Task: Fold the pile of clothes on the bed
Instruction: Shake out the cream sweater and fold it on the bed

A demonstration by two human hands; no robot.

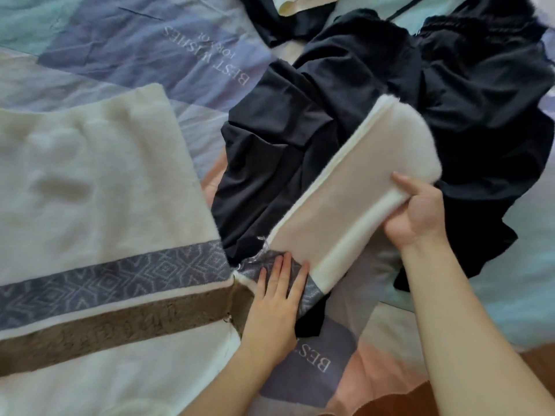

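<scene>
Sweater [99, 187]: cream fleece, spread flat on the bed [126, 46], patterned and brown bands across it.
Sleeve [339, 199]: angled out over the dark clothes [375, 109], ready to fold inward.
Feel: looks soft, thick, light and floppy; best taken at the cuff with the shoulder pinned.
Right hand [420, 214]: curled round the cuff end, thumb on top, gripping it.
Left hand [277, 295]: flat, fingers straight, pressing the sleeve root at the patterned band.
Dark clothes: heaped, unfolded, beyond the sleeve.
</scene>
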